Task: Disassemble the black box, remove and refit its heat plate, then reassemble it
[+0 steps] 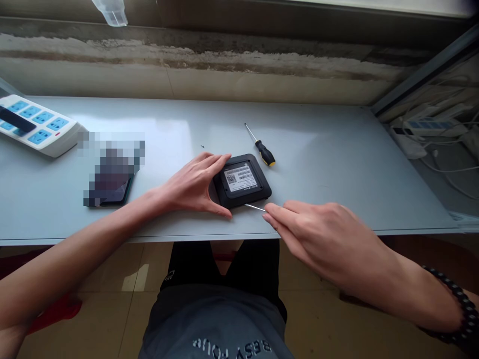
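White power strip [44, 127] with blue sockets [42, 117], phone [117, 195], tangled white cables [458, 170]

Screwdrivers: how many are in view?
1 for certain: the black-and-yellow screwdriver on the table, just beyond the black device. The right hand holds a thin metal shaft; its handle end is hidden, so it may be a second.

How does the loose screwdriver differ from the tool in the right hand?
The screwdriver lies on the table, untouched; the tool is held in the right hand. The screwdriver's black-and-yellow handle shows; the tool's handle end is hidden by the hand. The screwdriver's tip is clear of the box; the tool's tip is at its near edge. Both show a slim metal shaft.
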`<state>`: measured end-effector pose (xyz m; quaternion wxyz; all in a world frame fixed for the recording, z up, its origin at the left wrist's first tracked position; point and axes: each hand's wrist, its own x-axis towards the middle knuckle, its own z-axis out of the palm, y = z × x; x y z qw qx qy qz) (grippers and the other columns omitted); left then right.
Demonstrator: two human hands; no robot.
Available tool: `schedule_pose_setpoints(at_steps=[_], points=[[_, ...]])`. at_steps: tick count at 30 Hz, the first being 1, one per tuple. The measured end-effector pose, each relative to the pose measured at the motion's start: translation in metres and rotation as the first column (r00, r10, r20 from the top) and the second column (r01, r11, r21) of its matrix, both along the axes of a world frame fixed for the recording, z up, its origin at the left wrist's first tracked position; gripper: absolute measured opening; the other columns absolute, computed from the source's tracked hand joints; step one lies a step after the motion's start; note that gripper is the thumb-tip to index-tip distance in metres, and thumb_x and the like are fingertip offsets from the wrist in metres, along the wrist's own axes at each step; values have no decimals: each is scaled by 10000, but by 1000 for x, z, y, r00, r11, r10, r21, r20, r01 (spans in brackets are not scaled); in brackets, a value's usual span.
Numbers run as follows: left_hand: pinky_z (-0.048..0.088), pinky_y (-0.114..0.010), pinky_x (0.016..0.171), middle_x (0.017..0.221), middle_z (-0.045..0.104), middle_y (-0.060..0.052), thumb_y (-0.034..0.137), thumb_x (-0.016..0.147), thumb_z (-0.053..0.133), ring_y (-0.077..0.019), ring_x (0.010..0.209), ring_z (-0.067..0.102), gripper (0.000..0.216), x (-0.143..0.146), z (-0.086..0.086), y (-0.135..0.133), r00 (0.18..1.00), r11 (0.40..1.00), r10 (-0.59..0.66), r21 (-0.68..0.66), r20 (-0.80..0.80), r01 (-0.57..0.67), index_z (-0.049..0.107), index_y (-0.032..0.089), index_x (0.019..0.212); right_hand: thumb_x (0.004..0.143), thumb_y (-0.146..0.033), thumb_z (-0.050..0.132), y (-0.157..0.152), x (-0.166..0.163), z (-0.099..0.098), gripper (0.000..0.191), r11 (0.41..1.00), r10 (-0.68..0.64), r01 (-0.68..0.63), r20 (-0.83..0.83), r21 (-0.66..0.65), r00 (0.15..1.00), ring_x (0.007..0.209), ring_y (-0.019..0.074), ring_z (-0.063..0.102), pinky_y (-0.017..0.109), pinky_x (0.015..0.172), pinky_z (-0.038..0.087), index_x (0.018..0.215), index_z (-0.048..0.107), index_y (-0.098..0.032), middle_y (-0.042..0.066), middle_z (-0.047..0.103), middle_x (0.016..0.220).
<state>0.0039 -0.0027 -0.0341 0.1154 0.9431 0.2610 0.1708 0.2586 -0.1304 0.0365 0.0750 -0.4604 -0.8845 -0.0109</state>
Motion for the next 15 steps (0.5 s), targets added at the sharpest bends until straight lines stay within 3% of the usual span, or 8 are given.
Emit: schedule_pose_setpoints(at_steps=[3,9,12,15], points=[[510,-564,1022,1413,600,-306,867,635,782,-416,1217,578,1311,0,-1,-1,1000,1000,14,10,5,-14,373,34,1560,1030,-256,440,6,-6,8,361,987,-57,62,40,-151,998,464,111,263,295,491,176,680,494,-188,-17,505,566],[510,-542,1004,1365,629,-287,886,616,775,-404,1182,585,1314,1,-1,-2,1000,1000,22,14,0,-22,386,47,1550,921,-169,545,21,-17,28,275,895,-113,209,252,-394,961,525,106,253,295,550,161,666,443,-167,-5,550,623],[508,-536,1007,1365,627,-292,886,620,772,-404,1181,584,1314,2,-1,-2,1000,999,28,19,-11,-27,390,29,1540,922,-163,540,21,-18,29,280,891,-95,192,245,-411,965,538,104,272,293,562,169,663,435,-161,-2,548,631],[505,-540,1010,1356,632,-286,899,619,759,-407,1187,579,1323,2,0,-3,999,1000,30,10,-14,-29,384,30,1544,950,-163,516,14,-12,19,270,937,-70,115,145,-331,987,524,97,285,282,542,177,687,456,-166,-7,537,635]])
